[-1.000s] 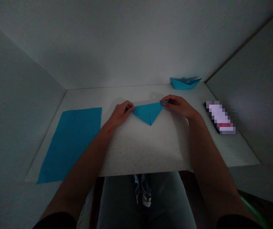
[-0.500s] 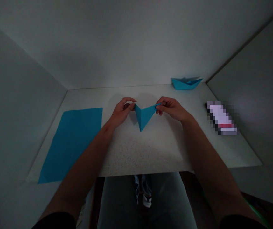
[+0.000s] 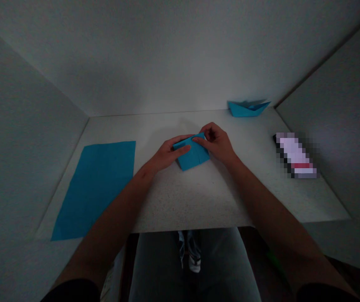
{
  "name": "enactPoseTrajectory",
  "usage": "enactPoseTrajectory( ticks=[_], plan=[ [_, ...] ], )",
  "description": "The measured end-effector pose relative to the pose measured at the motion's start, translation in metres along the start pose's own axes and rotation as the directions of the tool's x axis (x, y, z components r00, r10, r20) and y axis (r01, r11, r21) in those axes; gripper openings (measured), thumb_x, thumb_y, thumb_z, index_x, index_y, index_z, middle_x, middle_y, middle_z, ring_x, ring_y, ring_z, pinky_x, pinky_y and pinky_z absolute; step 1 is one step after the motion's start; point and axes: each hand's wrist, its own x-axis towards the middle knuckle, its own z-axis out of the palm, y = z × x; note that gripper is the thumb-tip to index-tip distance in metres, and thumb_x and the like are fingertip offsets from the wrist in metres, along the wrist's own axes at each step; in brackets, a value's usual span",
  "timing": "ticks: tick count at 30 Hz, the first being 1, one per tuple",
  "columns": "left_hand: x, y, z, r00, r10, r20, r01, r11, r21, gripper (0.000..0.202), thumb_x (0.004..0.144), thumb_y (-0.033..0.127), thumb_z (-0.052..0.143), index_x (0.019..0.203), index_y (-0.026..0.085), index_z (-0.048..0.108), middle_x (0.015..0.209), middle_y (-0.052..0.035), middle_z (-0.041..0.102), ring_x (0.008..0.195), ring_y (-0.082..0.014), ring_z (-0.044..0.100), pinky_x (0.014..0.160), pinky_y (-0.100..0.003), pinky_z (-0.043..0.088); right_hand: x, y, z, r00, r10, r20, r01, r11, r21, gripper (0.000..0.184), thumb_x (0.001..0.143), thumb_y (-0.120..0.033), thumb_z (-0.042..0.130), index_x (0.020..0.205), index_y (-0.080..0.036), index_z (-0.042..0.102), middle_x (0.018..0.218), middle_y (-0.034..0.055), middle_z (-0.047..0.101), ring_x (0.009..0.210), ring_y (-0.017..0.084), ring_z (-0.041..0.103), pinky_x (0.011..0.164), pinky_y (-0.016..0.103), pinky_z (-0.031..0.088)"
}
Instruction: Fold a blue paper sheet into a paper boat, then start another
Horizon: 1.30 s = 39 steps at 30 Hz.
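Observation:
Both hands hold a piece of folded blue paper (image 3: 192,158) above the middle of the white table. It looks like a flat, four-sided shape, tilted so that its right side sits higher. My left hand (image 3: 166,154) grips the left part, thumb on the near face and fingers behind the upper edge. At the upper right corner, my right hand (image 3: 220,144) pinches the paper between thumb and curled fingers. The fingers behind the paper are partly hidden.
A flat blue sheet (image 3: 104,176) lies at the left of the table (image 3: 180,205). A blue paper boat (image 3: 247,110) stands at the back right by the wall. A phone-like object (image 3: 295,155), blurred out, lies at the right edge.
The paper has gone from an opened, pointed V shape to a flatter four-sided one. My hands have come closer together, the left one now reaching across its upper edge.

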Motion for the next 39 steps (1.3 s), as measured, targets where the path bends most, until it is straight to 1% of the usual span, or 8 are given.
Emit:
enactPoseTrajectory(
  ticks=[4,10,15,22,28,32,36,39],
  plan=[
    [0.006,-0.008,-0.002,0.984,-0.027,-0.175,0.025,1.000,-0.013,0.057,0.090,0.063,0.087,0.131,0.025,0.083,0.132,-0.0103,0.083,0.116,-0.0311,0.078,0.098,-0.044,0.066,0.001,0.008,0.001,0.999,-0.037,0.037,0.035,0.999,0.041,0.060,0.080,-0.063,0.095,0.117,-0.028,0.065,0.083,-0.0044,0.057,0.066,0.013,0.046,0.059,0.029,0.039],
    [0.014,-0.021,-0.013,0.899,0.007,-0.437,-0.049,0.995,-0.085,0.058,0.087,0.060,0.089,0.131,0.023,0.079,0.129,-0.0111,0.082,0.106,-0.0262,0.078,0.087,-0.037,0.066,-0.002,0.016,-0.001,0.976,-0.046,0.212,0.021,0.993,0.120,0.061,0.088,-0.061,0.091,0.133,-0.030,0.066,0.087,-0.0039,0.065,0.065,0.012,0.055,0.059,0.028,0.044],
    [0.013,-0.020,-0.018,0.916,0.011,-0.402,-0.040,0.997,-0.064,0.070,0.086,0.059,0.091,0.144,0.026,0.069,0.127,-0.0122,0.080,0.100,-0.0237,0.078,0.077,-0.032,0.065,0.004,0.020,-0.005,0.991,-0.015,0.136,-0.018,0.971,0.239,0.054,0.092,-0.064,0.087,0.130,-0.029,0.068,0.077,-0.0056,0.060,0.064,0.013,0.059,0.060,0.027,0.050],
    [0.014,-0.025,-0.022,0.957,0.023,-0.290,-0.033,0.999,-0.030,0.052,0.082,0.053,0.093,0.118,0.021,0.074,0.121,-0.0111,0.082,0.105,-0.0247,0.079,0.087,-0.039,0.069,0.012,0.022,-0.012,0.999,0.041,0.027,-0.047,0.962,0.267,0.057,0.085,-0.070,0.090,0.119,-0.028,0.072,0.082,-0.0034,0.063,0.066,0.013,0.061,0.061,0.027,0.057],
    [0.016,-0.025,-0.021,0.933,-0.014,-0.361,-0.012,0.998,-0.069,0.038,0.086,0.045,0.085,0.115,0.021,0.080,0.106,-0.0071,0.083,0.092,-0.0209,0.077,0.083,-0.037,0.069,0.006,0.022,-0.011,0.993,0.034,0.112,-0.065,0.957,0.283,0.044,0.089,-0.054,0.090,0.122,-0.028,0.078,0.080,-0.0045,0.064,0.061,0.011,0.060,0.058,0.027,0.053],
    [0.016,-0.022,-0.018,0.924,-0.041,-0.381,-0.005,0.993,-0.118,0.029,0.086,0.041,0.077,0.107,0.021,0.083,0.096,-0.0051,0.081,0.086,-0.0197,0.077,0.083,-0.038,0.069,0.003,0.020,-0.014,0.988,0.030,0.151,-0.068,0.964,0.255,0.023,0.096,-0.044,0.080,0.109,-0.026,0.084,0.073,-0.0034,0.065,0.059,0.011,0.058,0.059,0.028,0.049],
    [0.016,-0.017,-0.016,0.926,-0.068,-0.371,0.003,0.985,-0.172,0.039,0.091,0.053,0.072,0.102,0.018,0.084,0.101,-0.0105,0.082,0.088,-0.0235,0.079,0.082,-0.040,0.070,0.004,0.015,-0.018,0.990,0.022,0.137,-0.055,0.968,0.246,0.026,0.101,-0.048,0.074,0.102,-0.025,0.086,0.074,-0.0001,0.067,0.067,0.015,0.062,0.069,0.032,0.054],
    [0.014,-0.015,-0.016,0.930,-0.057,-0.362,0.022,0.995,-0.101,0.050,0.090,0.064,0.079,0.105,0.017,0.084,0.105,-0.0125,0.083,0.089,-0.0241,0.079,0.084,-0.040,0.069,0.005,0.016,-0.018,0.994,-0.008,0.113,-0.020,0.970,0.243,0.032,0.095,-0.057,0.083,0.097,-0.025,0.083,0.088,0.0025,0.072,0.072,0.015,0.061,0.070,0.032,0.055]
  ],
)
